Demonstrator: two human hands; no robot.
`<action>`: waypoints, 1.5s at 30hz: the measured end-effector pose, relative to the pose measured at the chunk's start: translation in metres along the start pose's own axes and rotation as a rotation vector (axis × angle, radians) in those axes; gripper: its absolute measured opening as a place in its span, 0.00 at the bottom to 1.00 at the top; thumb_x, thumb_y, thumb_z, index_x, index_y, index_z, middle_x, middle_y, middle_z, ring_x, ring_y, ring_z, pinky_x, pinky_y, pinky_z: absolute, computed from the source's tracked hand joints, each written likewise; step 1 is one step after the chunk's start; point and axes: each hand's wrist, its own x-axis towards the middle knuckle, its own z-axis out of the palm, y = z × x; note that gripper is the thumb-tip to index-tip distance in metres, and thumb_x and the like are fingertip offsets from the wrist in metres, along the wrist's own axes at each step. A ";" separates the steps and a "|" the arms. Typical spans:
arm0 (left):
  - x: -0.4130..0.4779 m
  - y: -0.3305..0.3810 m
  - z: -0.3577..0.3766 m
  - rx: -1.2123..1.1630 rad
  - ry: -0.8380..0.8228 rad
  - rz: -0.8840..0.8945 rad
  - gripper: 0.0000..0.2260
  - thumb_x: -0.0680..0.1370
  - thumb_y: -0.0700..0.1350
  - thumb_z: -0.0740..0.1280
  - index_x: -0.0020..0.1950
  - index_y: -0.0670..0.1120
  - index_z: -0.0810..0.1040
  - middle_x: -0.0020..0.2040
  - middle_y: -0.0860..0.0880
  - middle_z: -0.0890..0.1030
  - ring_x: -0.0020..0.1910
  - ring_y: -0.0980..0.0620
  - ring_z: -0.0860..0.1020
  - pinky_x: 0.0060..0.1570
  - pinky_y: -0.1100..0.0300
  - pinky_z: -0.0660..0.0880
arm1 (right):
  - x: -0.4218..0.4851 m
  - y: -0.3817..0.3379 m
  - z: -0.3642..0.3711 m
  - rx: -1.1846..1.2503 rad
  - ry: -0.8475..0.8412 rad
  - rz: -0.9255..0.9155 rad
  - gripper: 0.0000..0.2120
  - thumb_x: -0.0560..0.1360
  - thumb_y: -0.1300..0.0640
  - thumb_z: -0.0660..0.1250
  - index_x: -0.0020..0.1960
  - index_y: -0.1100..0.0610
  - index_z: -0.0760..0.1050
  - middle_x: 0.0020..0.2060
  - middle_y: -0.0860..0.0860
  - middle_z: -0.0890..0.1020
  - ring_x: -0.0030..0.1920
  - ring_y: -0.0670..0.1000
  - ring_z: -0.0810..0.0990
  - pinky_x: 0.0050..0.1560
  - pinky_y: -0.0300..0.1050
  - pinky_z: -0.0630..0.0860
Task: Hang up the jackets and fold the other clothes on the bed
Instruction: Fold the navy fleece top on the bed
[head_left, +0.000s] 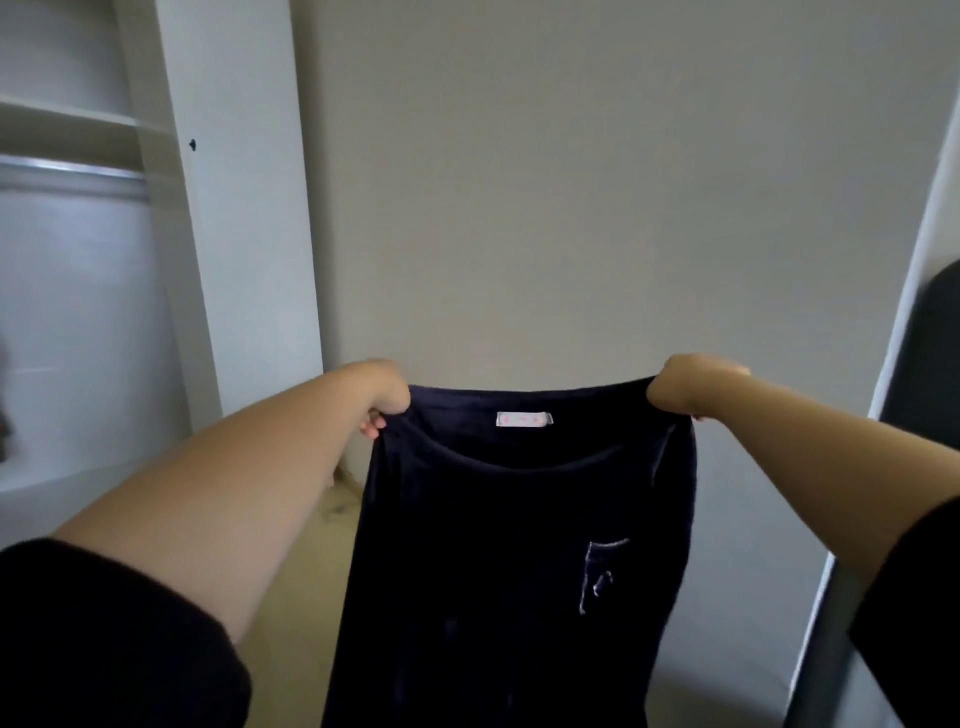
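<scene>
In front of the plain grey wall (597, 182), a dark navy shirt (498, 561) hangs in the air, held up by its two shoulders. The left hand (387, 395) is curled into a closed fist around the shirt's left shoulder corner, fingertips (371, 428) showing just under the cloth. The right hand (691, 387) is likewise clenched on the opposite shoulder corner, so the neckline stretches between the two hands and sags a little in the middle. A white label (523, 419) sits at the back of the neck, between the hands and slightly below them. The body of the shirt drops straight down from the hands (a pale outlined chest pocket (600, 574) shows under the right hand). To the left of the wall stands a white open wardrobe (171, 208) with a metal rail (67, 169).
</scene>
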 end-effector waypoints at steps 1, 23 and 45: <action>0.007 -0.002 0.001 -0.038 0.038 0.005 0.09 0.81 0.40 0.57 0.44 0.38 0.70 0.32 0.43 0.72 0.20 0.50 0.73 0.16 0.68 0.67 | 0.005 -0.002 0.008 0.007 -0.019 0.025 0.08 0.71 0.57 0.57 0.37 0.58 0.70 0.33 0.55 0.77 0.34 0.54 0.76 0.37 0.42 0.71; 0.354 -0.045 0.100 -0.672 0.165 -0.134 0.09 0.79 0.41 0.56 0.44 0.47 0.75 0.54 0.39 0.78 0.54 0.38 0.77 0.60 0.41 0.73 | 0.224 -0.123 0.248 0.789 0.048 0.496 0.17 0.66 0.53 0.59 0.51 0.58 0.77 0.40 0.57 0.80 0.41 0.61 0.80 0.45 0.54 0.80; 0.222 0.055 -0.159 -1.249 -0.276 -0.195 0.10 0.80 0.48 0.59 0.54 0.46 0.77 0.54 0.44 0.78 0.52 0.47 0.77 0.56 0.51 0.73 | 0.130 -0.201 -0.073 0.666 0.223 0.672 0.06 0.69 0.60 0.59 0.46 0.54 0.69 0.33 0.48 0.72 0.63 0.63 0.70 0.55 0.54 0.74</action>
